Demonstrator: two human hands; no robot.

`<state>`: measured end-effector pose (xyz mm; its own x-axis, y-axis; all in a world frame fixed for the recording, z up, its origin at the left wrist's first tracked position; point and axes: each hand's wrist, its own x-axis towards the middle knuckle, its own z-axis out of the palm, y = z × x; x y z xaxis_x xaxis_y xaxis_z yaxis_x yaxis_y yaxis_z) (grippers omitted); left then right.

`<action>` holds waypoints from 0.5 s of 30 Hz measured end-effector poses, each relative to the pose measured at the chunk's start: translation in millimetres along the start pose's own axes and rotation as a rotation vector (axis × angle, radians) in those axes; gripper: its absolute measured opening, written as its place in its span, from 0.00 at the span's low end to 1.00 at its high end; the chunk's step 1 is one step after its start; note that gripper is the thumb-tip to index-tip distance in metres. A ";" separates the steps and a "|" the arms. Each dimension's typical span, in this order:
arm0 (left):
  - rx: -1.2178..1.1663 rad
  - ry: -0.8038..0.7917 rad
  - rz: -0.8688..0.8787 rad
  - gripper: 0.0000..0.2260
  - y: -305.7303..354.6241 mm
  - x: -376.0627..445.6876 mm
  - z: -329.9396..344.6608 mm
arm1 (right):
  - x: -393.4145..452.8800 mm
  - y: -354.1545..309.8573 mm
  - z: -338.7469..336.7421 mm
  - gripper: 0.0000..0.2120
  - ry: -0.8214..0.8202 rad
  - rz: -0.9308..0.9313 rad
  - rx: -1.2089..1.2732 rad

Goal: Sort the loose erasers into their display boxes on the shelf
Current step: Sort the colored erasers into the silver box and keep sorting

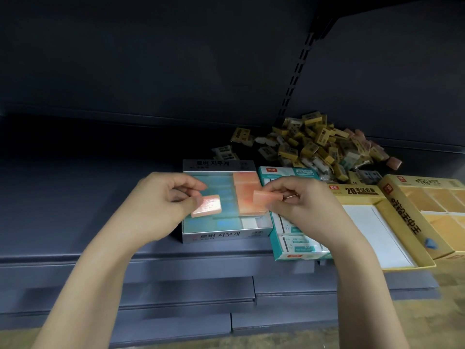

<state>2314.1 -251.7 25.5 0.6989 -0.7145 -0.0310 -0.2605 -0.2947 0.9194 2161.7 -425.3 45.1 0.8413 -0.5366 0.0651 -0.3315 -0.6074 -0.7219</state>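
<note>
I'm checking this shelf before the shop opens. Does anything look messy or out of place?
Yes. A heap of loose erasers lies jumbled at the back of the shelf, behind the boxes, unsorted. The teal box sits askew, its front corner overhanging the shelf edge. Each hand, left and right, holds a pink eraster-free item: a pink eraser.
</note>
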 end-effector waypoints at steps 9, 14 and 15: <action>-0.016 -0.107 -0.001 0.12 7.8 -5.3 2.0 | -0.6 10.7 -8.7 0.09 -0.004 0.106 0.186; 0.019 -0.096 0.046 0.11 16.1 -4.8 11.7 | -1.6 8.2 -12.4 0.11 -0.039 0.109 0.218; 0.054 -0.092 0.052 0.10 16.5 -4.2 15.8 | -1.8 7.3 -12.4 0.11 -0.039 0.111 0.211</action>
<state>2296.3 -263.6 34.6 0.6203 -0.7840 -0.0221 -0.3319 -0.2879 0.8983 2152.5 -436.0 48.3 0.8219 -0.5678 -0.0460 -0.3296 -0.4081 -0.8514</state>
